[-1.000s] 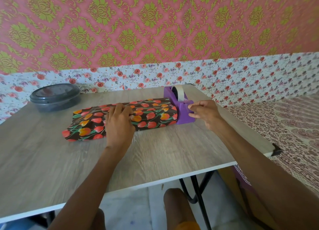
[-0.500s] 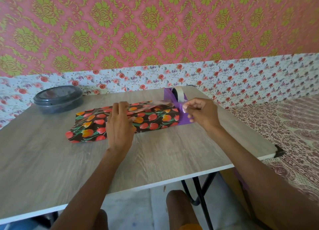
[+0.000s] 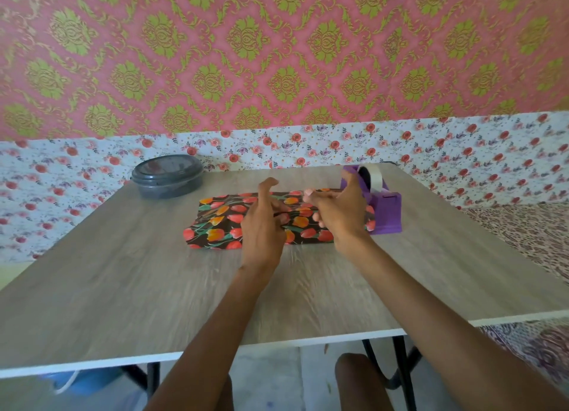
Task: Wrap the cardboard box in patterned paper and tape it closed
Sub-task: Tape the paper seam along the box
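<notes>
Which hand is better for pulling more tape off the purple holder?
The right hand. The purple tape dispenser stands at the right end of the wrapped box, just beyond that hand. The left hand is over the box's middle, farther away, so it would likely have to cross over.

We see a table top (image 3: pixel 123 287) of matt, wood-grain laminate with a smooth white edge, on black metal legs (image 3: pixel 400 364). The patterned paper (image 3: pixel 215 222) is smooth with a slight sheen. The tape dispenser (image 3: pixel 386 213) is matt purple plastic; its tape roll (image 3: pixel 375 178) looks whitish and smooth. The round container (image 3: pixel 167 185) is dark plastic under a glossy lid (image 3: pixel 166 167) — and printed, matt wallpaper (image 3: pixel 277 56) covers the wall.
</notes>
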Action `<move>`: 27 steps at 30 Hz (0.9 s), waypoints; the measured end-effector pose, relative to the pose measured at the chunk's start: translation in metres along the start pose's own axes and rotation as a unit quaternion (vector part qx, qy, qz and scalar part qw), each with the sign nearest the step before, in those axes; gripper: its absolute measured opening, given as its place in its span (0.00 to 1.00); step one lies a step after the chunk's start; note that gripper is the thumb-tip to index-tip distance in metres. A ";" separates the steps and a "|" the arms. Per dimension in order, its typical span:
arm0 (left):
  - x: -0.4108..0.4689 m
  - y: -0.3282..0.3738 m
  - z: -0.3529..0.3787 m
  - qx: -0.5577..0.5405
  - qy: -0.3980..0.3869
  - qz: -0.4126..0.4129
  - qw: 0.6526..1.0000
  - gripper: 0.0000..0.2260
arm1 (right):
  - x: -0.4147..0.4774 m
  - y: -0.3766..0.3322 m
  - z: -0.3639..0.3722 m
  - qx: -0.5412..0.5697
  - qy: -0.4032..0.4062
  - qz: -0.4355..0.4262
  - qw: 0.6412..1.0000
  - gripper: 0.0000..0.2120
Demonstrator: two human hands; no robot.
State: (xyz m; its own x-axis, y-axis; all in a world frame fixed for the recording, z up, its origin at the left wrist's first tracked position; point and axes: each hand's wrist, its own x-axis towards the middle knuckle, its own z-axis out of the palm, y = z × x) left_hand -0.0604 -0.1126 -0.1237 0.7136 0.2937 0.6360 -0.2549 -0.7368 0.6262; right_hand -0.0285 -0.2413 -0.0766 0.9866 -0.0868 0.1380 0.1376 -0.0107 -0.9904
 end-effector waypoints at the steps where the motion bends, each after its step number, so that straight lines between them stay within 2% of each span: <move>1: 0.000 0.000 0.000 -0.013 0.003 -0.010 1.000 0.34 | -0.001 0.000 0.006 -0.004 0.006 0.014 1.000 0.43; 7: 0.000 0.000 0.000 -0.023 0.043 -0.015 0.999 0.42 | 0.002 0.008 0.031 -0.034 0.019 0.077 0.996 0.40; 9: -0.002 0.001 0.001 -0.029 0.045 -0.017 0.998 0.42 | 0.004 0.008 0.033 -0.045 0.022 0.095 0.994 0.37; 15: -0.003 0.000 0.000 -0.035 0.035 -0.021 0.999 0.42 | 0.012 0.003 0.038 -0.092 0.027 0.127 0.987 0.39; 17: -0.003 0.000 0.000 -0.025 0.036 -0.018 0.999 0.41 | 0.015 0.001 0.039 -0.107 0.028 0.131 0.985 0.34; 21: -0.004 0.001 0.000 -0.016 0.035 -0.006 0.999 0.40 | 0.016 -0.004 0.038 -0.148 0.010 0.142 0.979 0.09; 22: -0.004 0.001 -0.001 -0.015 0.034 -0.002 0.999 0.40 | 0.017 -0.005 0.039 -0.163 0.005 0.138 0.977 0.07; 25: -0.004 0.002 -0.001 -0.008 0.029 0.006 1.000 0.40 | 0.021 -0.007 0.041 -0.206 -0.009 0.123 0.971 0.11; 27: -0.004 0.003 -0.001 -0.003 0.026 0.008 1.000 0.40 | 0.023 -0.008 0.041 -0.230 -0.012 0.118 0.966 0.08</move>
State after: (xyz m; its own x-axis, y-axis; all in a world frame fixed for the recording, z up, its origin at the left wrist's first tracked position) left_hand -0.0649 -0.1149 -0.1241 0.6742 0.3142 0.6684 -0.2696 -0.7379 0.6188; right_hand -0.0032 -0.2029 -0.0650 0.9883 -0.1181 -0.0962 -0.1386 -0.4358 -0.8893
